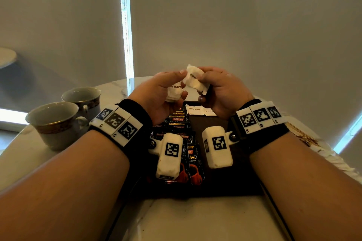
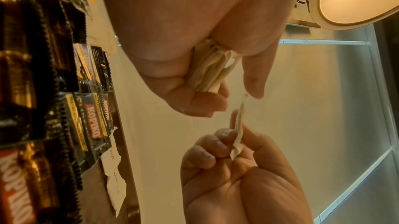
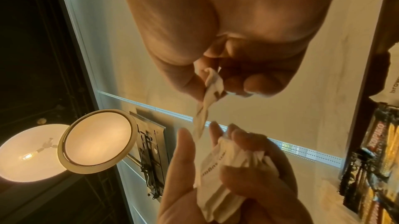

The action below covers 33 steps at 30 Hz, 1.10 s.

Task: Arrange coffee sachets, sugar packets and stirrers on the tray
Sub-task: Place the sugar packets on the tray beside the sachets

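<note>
Both hands raised above the far end of the tray point(image 1: 231, 186), close together, palms turned inward. Left hand point(image 1: 162, 92) clenched round a bunch of white sugar packets point(image 1: 175, 92), thumb and fingers wrapped about the crumpled stack; seen edge-on from the left wrist as a fan of paper edges point(image 2: 210, 72) squeezed in the palm. Right hand point(image 1: 221, 90) pinching a single sugar packet point(image 1: 194, 79) printed "brown", held between thumb and curled fingers, its upper end reaching toward the left thumb. From the right wrist, that packet point(image 3: 210, 91) hanging twisted from the pinch, its lower tip just beside the left fingers point(image 3: 183, 144).

On the dark tray below the hands: black Kopiko coffee sachets point(image 1: 179, 121) laid overlapping in a column down the tray's left half, partly hidden by the wrist cameras. Two more flat sugar packets point(image 1: 195, 110) lying side by side at the tray's far end, just right of the top of the sachet column, under the right hand.

Tray resting on a pale marbled bench point(image 1: 188, 219). Two empty cups point(image 1: 58, 121) standing on the bench left of the tray, one behind the other, touching or nearly so. Wooden stirrers point(image 1: 301, 133) on the bench at the right, beyond the right wrist, mostly hidden.
</note>
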Available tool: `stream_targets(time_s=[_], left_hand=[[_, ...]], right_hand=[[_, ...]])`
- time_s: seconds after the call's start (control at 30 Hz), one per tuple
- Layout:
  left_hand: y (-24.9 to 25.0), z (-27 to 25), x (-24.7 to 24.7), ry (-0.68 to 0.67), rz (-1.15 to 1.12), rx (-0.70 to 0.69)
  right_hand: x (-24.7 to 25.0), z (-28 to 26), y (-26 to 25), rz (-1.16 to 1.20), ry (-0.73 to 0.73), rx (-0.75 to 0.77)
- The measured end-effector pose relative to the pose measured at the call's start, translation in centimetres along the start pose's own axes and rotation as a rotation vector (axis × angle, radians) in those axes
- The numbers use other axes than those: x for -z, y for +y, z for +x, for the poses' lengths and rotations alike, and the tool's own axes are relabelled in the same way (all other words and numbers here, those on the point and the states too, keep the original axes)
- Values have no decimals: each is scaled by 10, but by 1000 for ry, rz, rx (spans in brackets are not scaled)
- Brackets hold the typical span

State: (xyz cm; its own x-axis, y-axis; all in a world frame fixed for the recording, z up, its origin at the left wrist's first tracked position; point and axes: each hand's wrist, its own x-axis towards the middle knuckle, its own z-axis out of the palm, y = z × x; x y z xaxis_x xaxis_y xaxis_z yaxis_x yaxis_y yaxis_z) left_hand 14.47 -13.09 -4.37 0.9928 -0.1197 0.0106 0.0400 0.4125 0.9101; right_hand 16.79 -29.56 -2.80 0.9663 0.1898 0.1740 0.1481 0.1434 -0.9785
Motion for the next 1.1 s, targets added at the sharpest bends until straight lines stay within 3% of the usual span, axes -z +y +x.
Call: stream_targets(time_s=[0.13, 0.4, 0.6, 0.77, 0.93, 1.1], left_hand=[[0, -4, -2, -25, 20, 35], [1, 0, -4, 79, -37, -1], [1, 2, -2, 127, -80, -18], [2, 5, 1, 153, -106, -22], [2, 5, 1, 150, -111, -19], [2, 5, 2, 143, -105, -10]], right_hand=[[0, 1, 3, -9, -20, 5], [3, 1, 8, -34, -63, -24], [18, 16, 22, 63, 116, -48], [39, 28, 49, -12, 309, -219], [45, 31, 70, -38, 302, -388], [44, 32, 71, -70, 270, -432]])
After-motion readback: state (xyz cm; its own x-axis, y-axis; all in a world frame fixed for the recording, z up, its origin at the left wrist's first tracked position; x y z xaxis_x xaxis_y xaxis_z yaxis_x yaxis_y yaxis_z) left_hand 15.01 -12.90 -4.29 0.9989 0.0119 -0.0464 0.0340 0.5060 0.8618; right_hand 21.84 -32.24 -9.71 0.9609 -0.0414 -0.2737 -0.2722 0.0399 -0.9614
